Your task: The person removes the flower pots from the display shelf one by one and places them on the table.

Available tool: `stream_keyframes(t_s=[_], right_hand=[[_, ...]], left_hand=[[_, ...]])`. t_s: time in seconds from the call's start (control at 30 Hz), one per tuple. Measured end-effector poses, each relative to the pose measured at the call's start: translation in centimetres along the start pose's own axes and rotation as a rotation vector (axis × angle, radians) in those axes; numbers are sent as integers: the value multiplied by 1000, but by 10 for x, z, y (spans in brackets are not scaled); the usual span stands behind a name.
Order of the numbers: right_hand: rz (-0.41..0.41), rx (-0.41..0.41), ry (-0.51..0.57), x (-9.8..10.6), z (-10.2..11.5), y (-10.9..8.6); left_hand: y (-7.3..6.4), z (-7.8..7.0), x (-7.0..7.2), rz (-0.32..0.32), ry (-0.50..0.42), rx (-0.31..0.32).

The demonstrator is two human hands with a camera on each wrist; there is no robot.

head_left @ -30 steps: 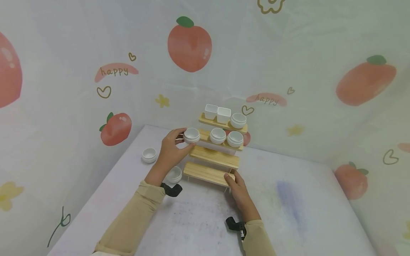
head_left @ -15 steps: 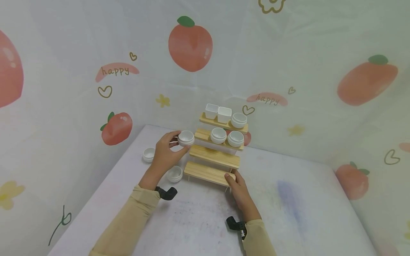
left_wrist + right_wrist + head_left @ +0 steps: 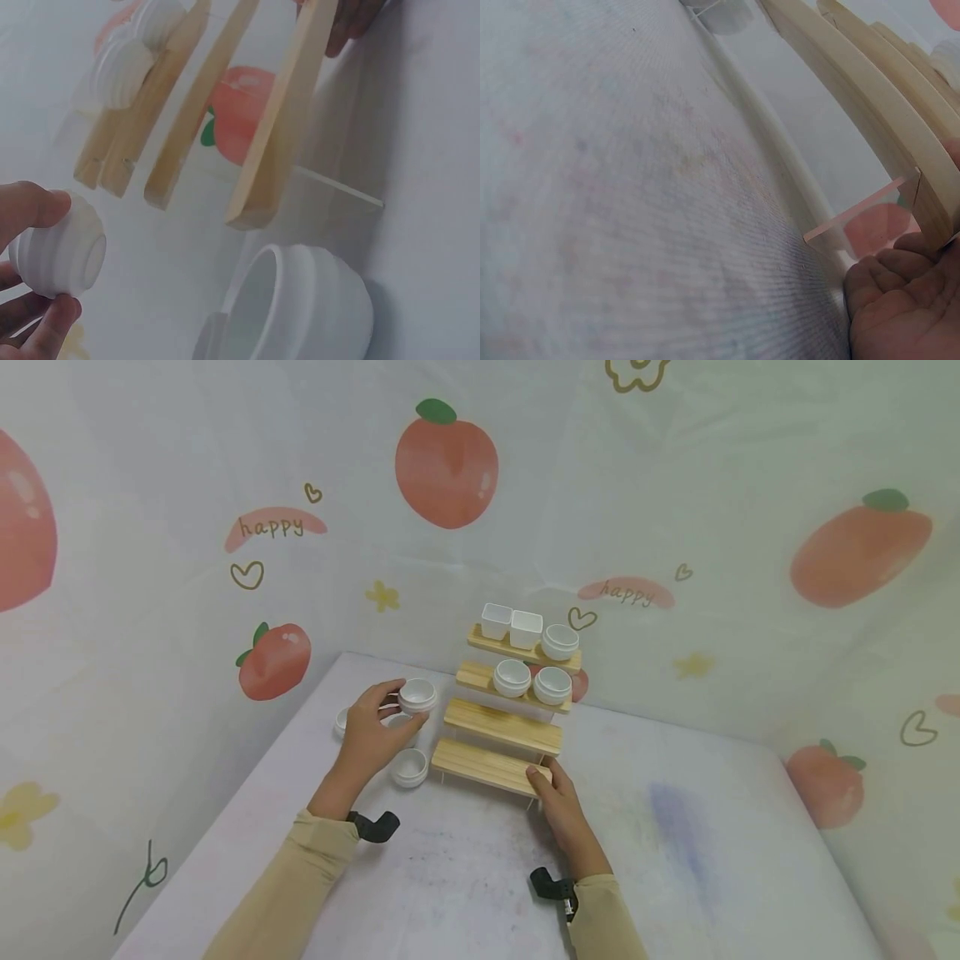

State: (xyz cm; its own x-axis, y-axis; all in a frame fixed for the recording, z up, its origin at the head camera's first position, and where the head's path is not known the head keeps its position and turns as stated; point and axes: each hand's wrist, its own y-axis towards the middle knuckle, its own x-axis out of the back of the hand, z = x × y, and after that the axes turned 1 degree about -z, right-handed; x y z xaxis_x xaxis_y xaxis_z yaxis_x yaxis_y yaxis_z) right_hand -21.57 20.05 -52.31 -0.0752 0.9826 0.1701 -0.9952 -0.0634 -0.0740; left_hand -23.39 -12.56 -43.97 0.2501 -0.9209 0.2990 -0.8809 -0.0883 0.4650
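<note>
My left hand (image 3: pixel 372 727) pinches a small white ridged bowl (image 3: pixel 417 696) between thumb and fingertips, in the air left of a tiered wooden stand (image 3: pixel 483 766). The left wrist view shows this bowl (image 3: pixel 64 251) tipped on its side in that camera's frame. With the thumb on top, my right hand (image 3: pixel 562 806) grips the right end of the stand's lowest board; the right wrist view has its curled fingers (image 3: pixel 900 277) below the board. Two round bowls (image 3: pixel 512 677) stand on the second board from the top, at its middle and right. The lower two boards bear nothing.
The top board holds two square white cups (image 3: pixel 526 629) and a round bowl (image 3: pixel 560 642). On the table (image 3: pixel 450 877), one bowl (image 3: pixel 409 768) stands by the stand's left foot. Two more, partly hidden, are around my left hand. A fruit-printed cloth wall (image 3: pixel 525 527) rises behind.
My left hand has carried its bowl left and down, away from the left end of the second board. The right hand has kept its grip on the lowest board.
</note>
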Motion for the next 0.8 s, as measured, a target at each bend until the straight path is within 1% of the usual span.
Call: stream_keyframes(t_s=[0.1,0.27,0.5,0.8], right_hand=[[0,-2,-3,0,0,-1],[4,3,-6,1,1,-1],[10,-1,2,2,0,0],[14,1,9,1,1,-1]], left_hand=[[-4,4,3,-5,27,8],[-10,10,6,-7,57,43],[-20,16,10,-17,98,76],[-31,26,15,-27,107,113]])
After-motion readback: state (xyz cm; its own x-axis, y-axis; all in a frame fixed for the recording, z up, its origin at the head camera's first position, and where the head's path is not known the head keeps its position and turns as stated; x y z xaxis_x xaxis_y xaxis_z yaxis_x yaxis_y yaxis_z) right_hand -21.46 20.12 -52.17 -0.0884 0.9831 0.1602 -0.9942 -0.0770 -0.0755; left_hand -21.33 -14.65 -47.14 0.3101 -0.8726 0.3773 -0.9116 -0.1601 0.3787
